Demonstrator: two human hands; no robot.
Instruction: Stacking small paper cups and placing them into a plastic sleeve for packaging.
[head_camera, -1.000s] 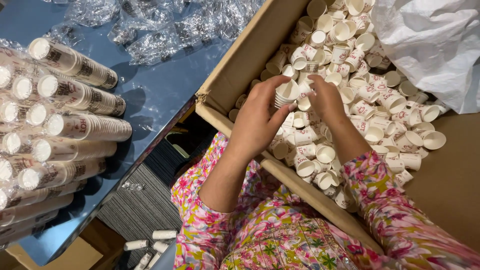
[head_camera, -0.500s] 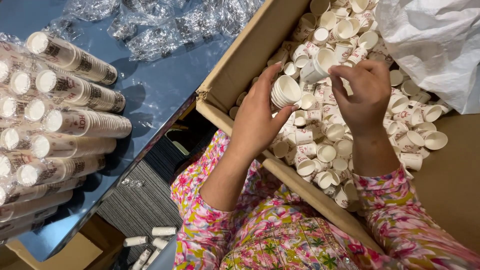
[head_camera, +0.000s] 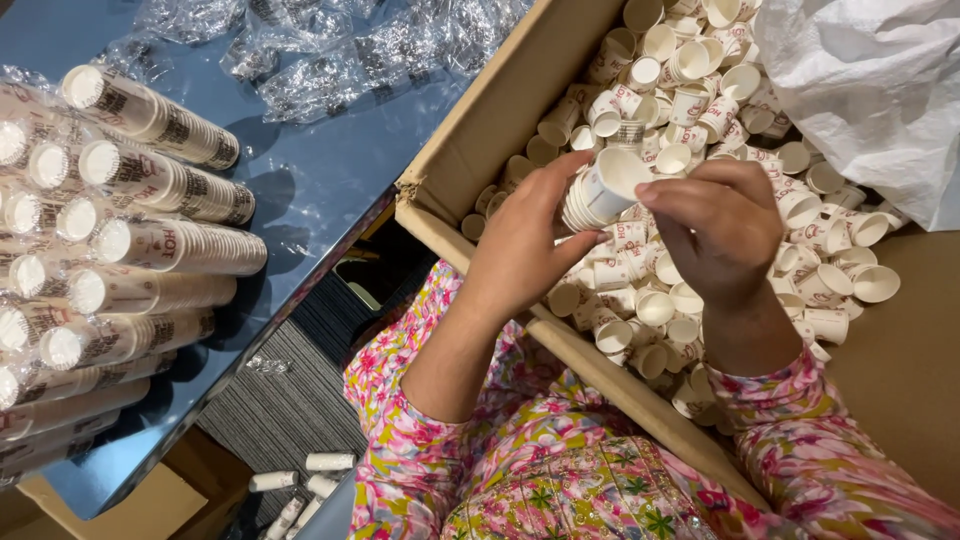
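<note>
My left hand (head_camera: 520, 250) grips a short stack of nested white paper cups (head_camera: 598, 190), held sideways over the open cardboard box (head_camera: 480, 130). My right hand (head_camera: 715, 225) is at the stack's open end, its fingertips touching the rim of the outermost cup. Below both hands lie several loose small paper cups (head_camera: 690, 100) that fill the box. Both arms wear pink flowered sleeves.
A blue table (head_camera: 310, 190) at the left carries several long cup stacks wrapped in clear plastic (head_camera: 130, 210) and crumpled plastic wrappers (head_camera: 330, 50). A white plastic bag (head_camera: 880, 90) lies at the box's right. A few cup stacks (head_camera: 300, 485) lie on the floor.
My right hand picked a cup from the far part of the box and brought it back to the stack in my left hand, which rose a little and tilted the stack.
</note>
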